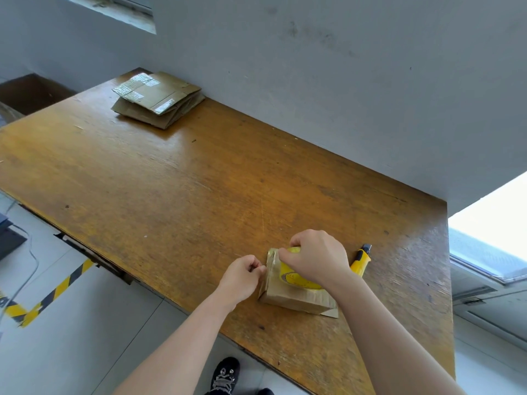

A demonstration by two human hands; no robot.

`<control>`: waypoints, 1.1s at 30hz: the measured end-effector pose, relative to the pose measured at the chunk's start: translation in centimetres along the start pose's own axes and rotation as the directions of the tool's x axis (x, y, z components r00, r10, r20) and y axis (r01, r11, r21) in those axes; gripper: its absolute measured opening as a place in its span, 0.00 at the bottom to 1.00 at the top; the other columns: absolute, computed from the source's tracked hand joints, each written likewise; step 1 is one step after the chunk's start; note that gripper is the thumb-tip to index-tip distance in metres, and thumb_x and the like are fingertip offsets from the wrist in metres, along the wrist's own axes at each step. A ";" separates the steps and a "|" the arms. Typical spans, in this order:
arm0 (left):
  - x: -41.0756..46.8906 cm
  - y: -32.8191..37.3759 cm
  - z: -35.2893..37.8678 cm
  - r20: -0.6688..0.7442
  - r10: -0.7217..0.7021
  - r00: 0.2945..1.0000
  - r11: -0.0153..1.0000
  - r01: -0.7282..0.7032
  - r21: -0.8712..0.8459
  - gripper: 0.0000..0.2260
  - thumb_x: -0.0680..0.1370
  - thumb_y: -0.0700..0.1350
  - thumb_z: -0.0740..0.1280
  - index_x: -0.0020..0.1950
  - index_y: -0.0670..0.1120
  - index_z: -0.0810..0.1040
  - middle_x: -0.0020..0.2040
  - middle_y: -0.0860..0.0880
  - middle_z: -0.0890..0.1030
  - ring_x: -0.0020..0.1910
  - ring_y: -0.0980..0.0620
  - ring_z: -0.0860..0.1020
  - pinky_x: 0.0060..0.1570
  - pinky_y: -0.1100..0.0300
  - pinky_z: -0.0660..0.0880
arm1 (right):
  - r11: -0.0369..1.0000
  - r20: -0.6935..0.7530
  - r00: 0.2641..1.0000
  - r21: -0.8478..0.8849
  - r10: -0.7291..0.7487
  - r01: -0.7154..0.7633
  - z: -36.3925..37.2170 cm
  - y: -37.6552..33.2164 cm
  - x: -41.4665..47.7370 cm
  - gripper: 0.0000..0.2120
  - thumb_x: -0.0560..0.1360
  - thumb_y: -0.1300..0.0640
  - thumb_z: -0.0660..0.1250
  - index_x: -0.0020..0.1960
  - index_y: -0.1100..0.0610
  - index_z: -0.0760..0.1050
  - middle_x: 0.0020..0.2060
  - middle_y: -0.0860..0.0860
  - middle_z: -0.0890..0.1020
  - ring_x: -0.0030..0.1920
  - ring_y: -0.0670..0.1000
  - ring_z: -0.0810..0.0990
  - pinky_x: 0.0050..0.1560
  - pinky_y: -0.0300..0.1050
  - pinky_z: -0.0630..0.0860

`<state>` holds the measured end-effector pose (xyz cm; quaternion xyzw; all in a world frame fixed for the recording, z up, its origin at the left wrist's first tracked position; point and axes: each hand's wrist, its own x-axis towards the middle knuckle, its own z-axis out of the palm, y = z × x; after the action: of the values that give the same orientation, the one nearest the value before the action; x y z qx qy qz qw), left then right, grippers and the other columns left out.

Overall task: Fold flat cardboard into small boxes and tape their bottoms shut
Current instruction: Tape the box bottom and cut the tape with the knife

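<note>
Taping step, 1 box. Small box [296, 296] sits bottom-up near the worktop's [199, 195] front edge. Right grip [316, 255] clasps the tape roll [298, 277] on top of the box. Left grip [242, 273] pinches the tape end [270, 262] at the box's left edge. Next, probably: press the strip flat, then cut with the knife [362, 259] lying just beside.

Brown box [288, 296] w/ yellow tape roll [298, 278] atop.

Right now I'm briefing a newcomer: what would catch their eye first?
At the near edge of the table, the right hand grips a yellow tape roll on a cardboard box while the left hand pinches the tape end at its left edge. A yellow utility knife lies right of them; flat cardboard sits at the far corner.
</note>
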<state>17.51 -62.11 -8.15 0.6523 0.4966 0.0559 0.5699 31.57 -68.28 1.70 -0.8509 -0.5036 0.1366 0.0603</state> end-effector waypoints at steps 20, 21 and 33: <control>-3.5 -0.8 4.5 0.054 0.165 0.985 0.904 -0.129 -0.407 0.26 0.82 0.51 0.49 0.78 0.56 0.43 0.78 0.58 0.54 0.75 0.62 0.52 0.74 0.59 0.52 | 0.999 -0.010 1.000 0.022 0.030 -0.030 0.2 0.1 0.4 0.12 0.73 0.43 0.65 0.34 0.48 0.74 0.23 0.44 0.72 0.26 0.44 0.71 0.24 0.37 0.62; -3.4 -1.2 4.6 0.123 0.146 0.982 0.916 -0.087 -0.391 0.27 0.80 0.56 0.49 0.77 0.58 0.41 0.78 0.59 0.48 0.76 0.58 0.46 0.76 0.53 0.46 | 0.999 -0.010 1.000 0.022 0.030 -0.029 0.2 0.1 0.4 0.13 0.73 0.43 0.65 0.34 0.49 0.74 0.23 0.44 0.72 0.25 0.44 0.71 0.24 0.37 0.62; 0.1 1.1 3.5 0.073 0.134 0.988 0.899 -0.090 -0.428 0.16 0.84 0.50 0.53 0.71 0.55 0.69 0.71 0.53 0.71 0.68 0.55 0.69 0.67 0.55 0.67 | 0.999 -0.033 0.999 0.034 0.005 -0.004 0.3 0.5 0.2 0.17 0.73 0.40 0.63 0.31 0.49 0.72 0.25 0.45 0.72 0.27 0.44 0.70 0.24 0.38 0.61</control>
<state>20.44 -64.31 -8.58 0.5427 0.4047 0.1621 0.7180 32.00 -68.37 1.28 -0.8530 -0.4983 0.1311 0.0826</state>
